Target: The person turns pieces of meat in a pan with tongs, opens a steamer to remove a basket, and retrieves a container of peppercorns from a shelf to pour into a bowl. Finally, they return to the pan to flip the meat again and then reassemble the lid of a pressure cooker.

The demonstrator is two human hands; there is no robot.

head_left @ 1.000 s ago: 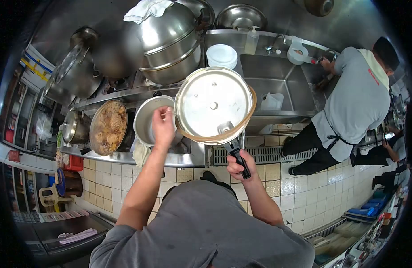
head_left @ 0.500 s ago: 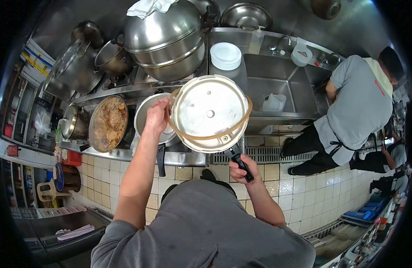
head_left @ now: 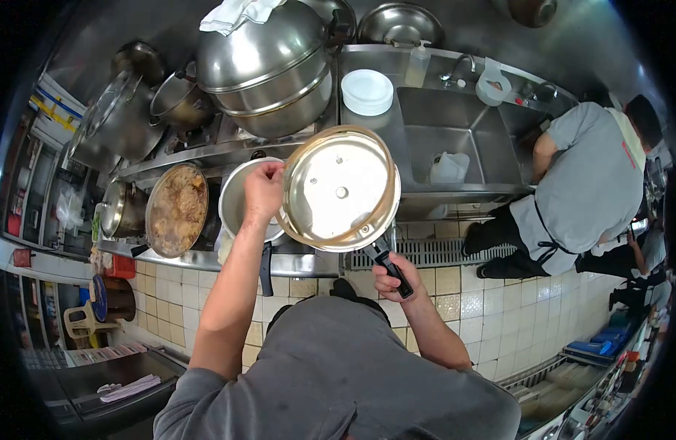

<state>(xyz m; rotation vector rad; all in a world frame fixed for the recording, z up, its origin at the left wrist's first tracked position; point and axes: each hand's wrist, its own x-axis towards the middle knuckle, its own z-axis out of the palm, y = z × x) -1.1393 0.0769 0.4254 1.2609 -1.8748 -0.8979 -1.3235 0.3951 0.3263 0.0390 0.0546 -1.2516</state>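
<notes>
My right hand [head_left: 400, 279] is wrapped round the black handle of a round metal pressure cooker lid [head_left: 336, 192], its underside turned up toward me. A brownish rubber sealing ring [head_left: 390, 174] lies loosely over the lid, offset from its rim. On the ring's left side, my left hand [head_left: 265, 189] pinches it between thumb and fingers; the fingertips are partly hidden. Below and behind that hand stands an uncovered pressure cooker pot [head_left: 234, 196] with a black handle pointing toward me.
Left of the pot sits a pan of brown food [head_left: 178, 209]. A large domed steamer [head_left: 268, 66] stands behind. White plates [head_left: 367, 92] are stacked beside the sink [head_left: 455, 117]. At right, a person in a grey shirt [head_left: 587, 176] bends over the counter.
The sealing ring has shifted up and left across the lid, moving with my left hand. The lid has moved slightly left; my right hand keeps its grip on the handle.
</notes>
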